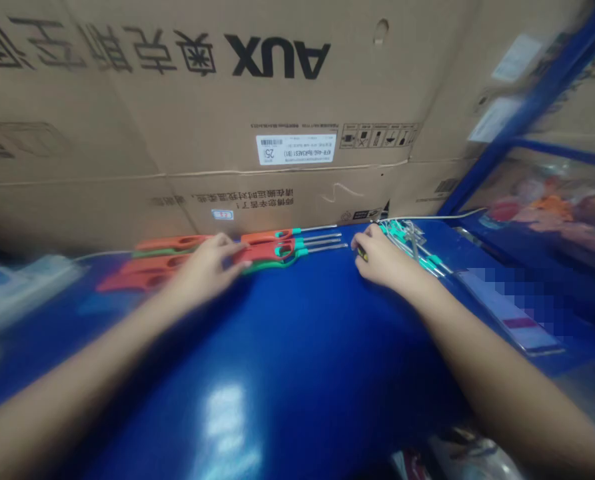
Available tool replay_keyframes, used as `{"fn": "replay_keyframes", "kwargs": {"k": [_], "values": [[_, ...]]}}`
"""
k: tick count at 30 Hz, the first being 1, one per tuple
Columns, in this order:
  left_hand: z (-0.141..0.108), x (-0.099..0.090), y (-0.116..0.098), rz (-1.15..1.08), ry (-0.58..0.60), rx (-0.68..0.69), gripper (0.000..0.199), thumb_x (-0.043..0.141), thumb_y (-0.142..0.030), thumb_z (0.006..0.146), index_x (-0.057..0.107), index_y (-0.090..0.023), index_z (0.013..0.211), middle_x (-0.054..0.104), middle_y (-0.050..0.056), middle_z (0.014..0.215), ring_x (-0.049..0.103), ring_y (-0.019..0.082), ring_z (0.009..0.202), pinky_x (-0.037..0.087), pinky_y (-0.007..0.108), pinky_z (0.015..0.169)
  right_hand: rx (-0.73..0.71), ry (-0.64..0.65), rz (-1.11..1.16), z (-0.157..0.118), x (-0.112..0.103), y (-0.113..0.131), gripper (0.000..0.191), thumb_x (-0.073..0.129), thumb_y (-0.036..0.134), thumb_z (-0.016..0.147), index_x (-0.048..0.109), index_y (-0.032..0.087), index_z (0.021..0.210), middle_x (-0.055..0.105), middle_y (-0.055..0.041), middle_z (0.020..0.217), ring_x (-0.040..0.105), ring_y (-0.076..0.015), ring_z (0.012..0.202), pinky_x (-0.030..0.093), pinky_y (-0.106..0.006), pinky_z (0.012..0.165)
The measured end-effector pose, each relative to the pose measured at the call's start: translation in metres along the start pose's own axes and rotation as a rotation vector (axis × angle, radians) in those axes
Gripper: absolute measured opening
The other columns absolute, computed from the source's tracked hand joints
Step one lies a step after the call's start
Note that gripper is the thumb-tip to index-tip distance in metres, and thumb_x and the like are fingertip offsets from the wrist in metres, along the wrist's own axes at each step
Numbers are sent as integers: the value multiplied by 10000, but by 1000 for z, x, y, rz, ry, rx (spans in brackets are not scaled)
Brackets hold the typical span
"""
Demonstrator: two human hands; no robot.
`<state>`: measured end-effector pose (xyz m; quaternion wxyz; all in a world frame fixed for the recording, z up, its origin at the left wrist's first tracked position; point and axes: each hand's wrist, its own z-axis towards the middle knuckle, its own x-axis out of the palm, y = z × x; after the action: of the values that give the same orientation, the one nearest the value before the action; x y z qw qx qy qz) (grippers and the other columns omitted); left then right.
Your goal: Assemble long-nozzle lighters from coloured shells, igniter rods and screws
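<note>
Here, a red lighter (267,251) extends rightward from the left fingers (234,247).

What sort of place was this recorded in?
Probably a workshop or small assembly station: a glossy blue work surface backed by a large brown cardboard carton printed AUX upside down, a slanting blue rack post, and orange plastic handles with slim metal shafts lined up near the left hand.
</note>
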<state>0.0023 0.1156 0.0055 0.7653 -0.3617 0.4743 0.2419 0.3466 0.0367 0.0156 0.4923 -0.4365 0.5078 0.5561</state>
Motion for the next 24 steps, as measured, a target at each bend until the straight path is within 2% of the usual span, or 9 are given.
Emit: {"fn": "replay_keyframes", "kwargs": {"k": [2,5,12,16,20,24], "values": [[8,2,3,38,5,-12,498,499,-503,925,689,-145,1215,604,102,1032,623,269,935,511,419,906,37,80,-35,-1,1,4,227,525,117,853,614,155,1058,484,-119,1162,573,-165,780,480,-310,756],[22,4,6,116,-18,-40,482,505,-467,926,686,-147,1238,618,114,1045,626,281,986,509,410,940,49,133,-64,-1,2,8,258,522,99,849,614,153,1083,494,-123,1169,582,-166,789,467,-301,737],[45,16,14,168,-35,-70,406,508,-408,940,702,-155,1192,683,126,1141,616,301,1099,497,415,993,89,195,-138,-2,-3,15,358,495,128,887,584,114,1234,522,-174,1213,598,-274,1039,467,-333,780],[47,20,14,204,-45,-105,388,530,-394,934,704,-160,1190,694,119,1129,629,297,1081,518,407,959,96,210,-158,-2,-4,15,405,487,147,899,559,114,1297,530,-183,1228,589,-293,1088,475,-347,795],[44,19,6,252,-78,-109,375,559,-399,926,719,-152,1158,673,137,1153,611,323,1098,520,433,957,97,209,-178,-3,-3,16,409,459,171,919,551,98,1310,530,-200,1229,576,-321,1115,480,-375,803],[33,19,-16,295,-131,-53,451,548,-379,942,632,-126,1306,611,160,1276,541,351,1189,464,479,1034,93,209,-195,-2,-2,17,457,458,147,905,528,111,1355,521,-196,1261,562,-318,1131,476,-376,822]]}}
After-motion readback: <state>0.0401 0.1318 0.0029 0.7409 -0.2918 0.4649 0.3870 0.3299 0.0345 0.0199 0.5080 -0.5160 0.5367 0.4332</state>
